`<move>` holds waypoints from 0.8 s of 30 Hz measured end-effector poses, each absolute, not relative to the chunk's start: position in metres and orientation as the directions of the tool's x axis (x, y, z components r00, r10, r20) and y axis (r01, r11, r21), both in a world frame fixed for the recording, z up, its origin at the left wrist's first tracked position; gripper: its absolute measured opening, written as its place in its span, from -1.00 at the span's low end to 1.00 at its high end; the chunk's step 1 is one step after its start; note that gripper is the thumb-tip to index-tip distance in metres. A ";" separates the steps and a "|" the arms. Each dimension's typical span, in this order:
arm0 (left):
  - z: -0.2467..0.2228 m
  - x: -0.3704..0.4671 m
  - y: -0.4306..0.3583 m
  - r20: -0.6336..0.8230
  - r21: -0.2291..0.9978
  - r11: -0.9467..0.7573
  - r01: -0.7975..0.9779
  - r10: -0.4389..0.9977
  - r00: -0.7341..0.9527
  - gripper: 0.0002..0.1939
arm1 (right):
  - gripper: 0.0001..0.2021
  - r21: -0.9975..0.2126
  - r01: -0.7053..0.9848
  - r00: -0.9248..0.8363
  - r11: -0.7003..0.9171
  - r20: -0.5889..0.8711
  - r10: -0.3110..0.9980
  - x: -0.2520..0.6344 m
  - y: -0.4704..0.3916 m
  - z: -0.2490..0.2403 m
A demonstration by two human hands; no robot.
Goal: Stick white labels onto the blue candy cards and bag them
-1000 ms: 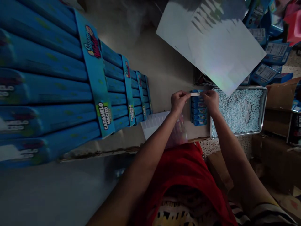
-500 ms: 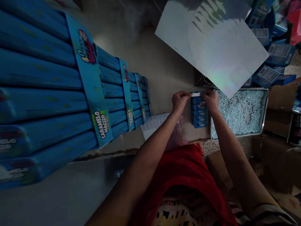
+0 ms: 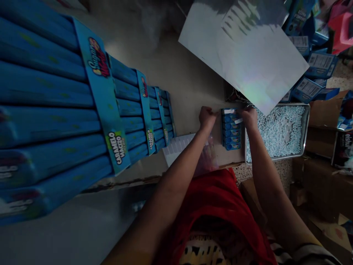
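Note:
A small stack of blue boxes (image 3: 231, 136) stands on the table between my two hands, with a white label (image 3: 229, 111) lying along its top box. Just left of the stack, my left hand (image 3: 207, 117) is apart from it, fingers drawn together; whatever may be between them is too small to make out. My right hand (image 3: 250, 117) is at the stack's upper right corner, fingers closed, and a second white label (image 3: 238, 120) sticks out from its fingertips over the boxes. Part of the right hand's grip is hidden.
Banded packs of blue boxes (image 3: 110, 110) fill the left side. A metal tray (image 3: 305, 129) of pale blue pellets sits right of the stack. White sheets (image 3: 242, 55) lie above, beside loose blue cartons (image 3: 320, 62). A label sheet (image 3: 176, 147) lies near the table's front edge.
My left hand has moved left, off the white label on the top box, which stays there. A second white label now shows at my right hand's fingertips. The view has shifted slightly.

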State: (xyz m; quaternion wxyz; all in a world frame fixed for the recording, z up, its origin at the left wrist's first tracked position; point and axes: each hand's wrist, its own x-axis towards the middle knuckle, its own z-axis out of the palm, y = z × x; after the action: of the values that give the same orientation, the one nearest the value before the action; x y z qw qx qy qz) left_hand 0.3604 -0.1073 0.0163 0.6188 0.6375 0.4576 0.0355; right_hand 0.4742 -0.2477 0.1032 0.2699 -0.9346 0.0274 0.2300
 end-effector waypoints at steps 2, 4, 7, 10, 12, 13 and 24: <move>0.032 0.346 -0.112 -0.457 0.851 0.157 0.500 0.691 0.560 -0.80 | -0.70 -0.541 -0.145 0.937 -0.828 -0.345 0.061 0.468 -0.251 0.110; 0.050 0.329 -0.122 -0.472 0.871 0.236 0.432 0.648 0.598 -0.78 | -0.63 -0.634 -0.147 0.944 -0.759 -0.318 0.083 0.461 -0.253 0.117; 0.072 0.310 -0.140 -0.604 0.758 0.541 0.364 0.373 0.704 -0.54 | -0.54 -0.751 -0.194 0.923 -0.631 -0.358 0.142 0.448 -0.250 0.123; 0.082 0.305 -0.154 -0.613 0.580 0.737 0.348 0.113 0.782 -0.36 | -0.51 -0.802 -0.257 0.906 -0.540 -0.395 0.155 0.437 -0.243 0.127; 0.084 0.307 -0.158 -0.622 0.530 0.777 0.340 0.083 0.778 -0.35 | -0.51 -0.807 -0.291 0.889 -0.513 -0.426 0.166 0.431 -0.238 0.129; 0.084 0.309 -0.159 -0.637 0.526 0.784 0.330 0.106 0.763 -0.37 | -0.51 -0.808 -0.308 0.880 -0.503 -0.443 0.173 0.428 -0.237 0.130; 0.076 0.300 -0.133 -0.638 0.750 0.537 0.386 0.438 0.633 -0.61 | -0.48 -0.839 -0.371 0.861 -0.398 -0.471 0.191 0.415 -0.272 0.117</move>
State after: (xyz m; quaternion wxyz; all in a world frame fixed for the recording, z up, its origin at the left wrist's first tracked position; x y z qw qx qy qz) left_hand 0.3000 -0.1335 0.0758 0.7650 0.4810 0.4278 0.0169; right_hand 0.4153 -0.2716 0.1173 0.5457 -0.7956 0.0565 0.2572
